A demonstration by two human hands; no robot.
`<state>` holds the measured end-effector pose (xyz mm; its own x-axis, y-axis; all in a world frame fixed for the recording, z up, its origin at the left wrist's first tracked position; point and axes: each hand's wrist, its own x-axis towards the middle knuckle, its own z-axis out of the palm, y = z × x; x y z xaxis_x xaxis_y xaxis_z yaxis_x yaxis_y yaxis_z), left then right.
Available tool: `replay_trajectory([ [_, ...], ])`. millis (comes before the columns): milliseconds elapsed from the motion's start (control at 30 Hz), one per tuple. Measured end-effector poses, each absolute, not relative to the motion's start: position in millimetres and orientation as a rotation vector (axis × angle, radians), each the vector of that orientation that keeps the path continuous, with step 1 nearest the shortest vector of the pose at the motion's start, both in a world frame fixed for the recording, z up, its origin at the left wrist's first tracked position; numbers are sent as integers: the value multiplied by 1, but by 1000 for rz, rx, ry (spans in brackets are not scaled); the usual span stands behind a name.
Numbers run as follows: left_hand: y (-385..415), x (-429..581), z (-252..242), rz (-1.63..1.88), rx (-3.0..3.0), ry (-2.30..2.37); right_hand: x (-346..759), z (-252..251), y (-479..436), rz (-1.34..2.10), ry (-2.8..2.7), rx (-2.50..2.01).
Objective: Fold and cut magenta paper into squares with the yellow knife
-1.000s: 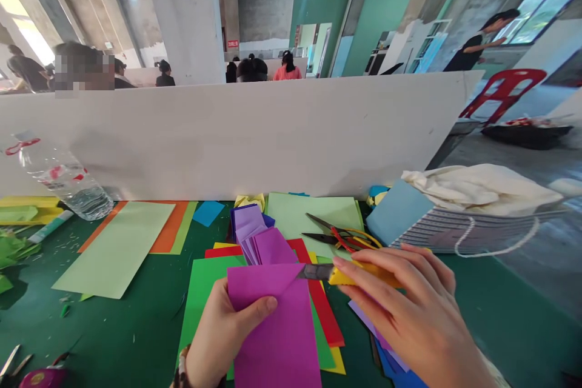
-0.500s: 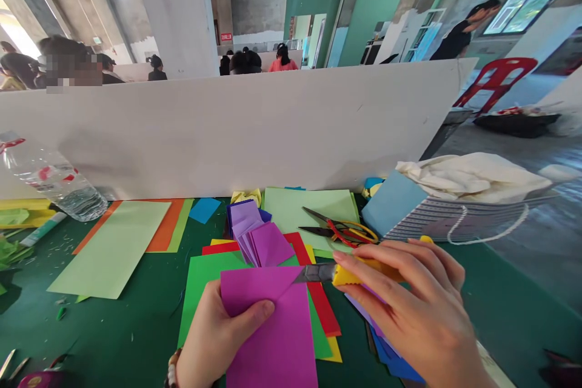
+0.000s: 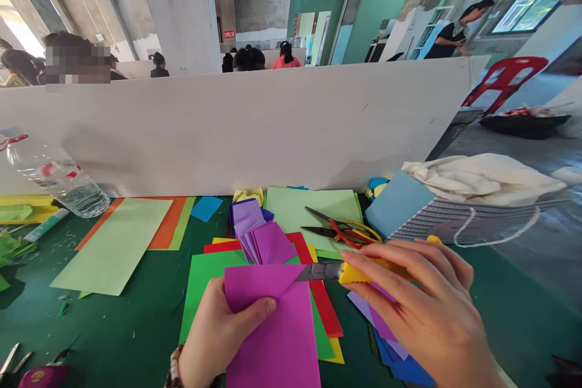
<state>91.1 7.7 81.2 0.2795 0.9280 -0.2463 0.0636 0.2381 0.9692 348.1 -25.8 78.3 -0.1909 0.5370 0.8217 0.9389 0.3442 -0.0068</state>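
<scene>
My left hand (image 3: 231, 327) pinches a magenta paper sheet (image 3: 282, 339), thumb on top and fingers behind. The sheet's top is folded over, with a slanting edge at the upper right. In my right hand (image 3: 422, 303) is a yellow utility knife (image 3: 357, 273). Its blade (image 3: 322, 271) points left, and the tip lies at the fold's right corner, partly hidden by paper. Just beyond the sheet lies a fanned stack of small purple pieces (image 3: 268, 236). Under it are green (image 3: 204, 273) and red sheets (image 3: 325, 309). Blue and lilac sheets (image 3: 400, 361) show beneath my right hand.
Scissors (image 3: 341, 230) lie on pale green paper (image 3: 291, 200). A striped bag (image 3: 436, 218) stands at the right, a tilted water bottle (image 3: 68, 182) at the left. A white partition (image 3: 227, 127) borders the table's far side. Pale green and orange sheets (image 3: 161, 233) lie left.
The knife and my right hand have shifted slightly right, with a little more blade showing. The view has shifted slightly too. A person in the right background has changed posture.
</scene>
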Motion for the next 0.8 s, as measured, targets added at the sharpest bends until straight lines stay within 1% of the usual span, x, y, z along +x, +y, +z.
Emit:
replay_trajectory([
  [200,11,85,74,754,1188,1082,352,81,-25,-644,-1864,-1277],
  [433,8,94,78,774,1110,1049,342,83,-27,-605,-1891,-1296],
  [567,7,96,79,750,1059,954,338,84,-26,-614,-1861,-1273],
  [800,8,93,75,732,1224,1002,340,85,-23,-582,-1817,-1200],
])
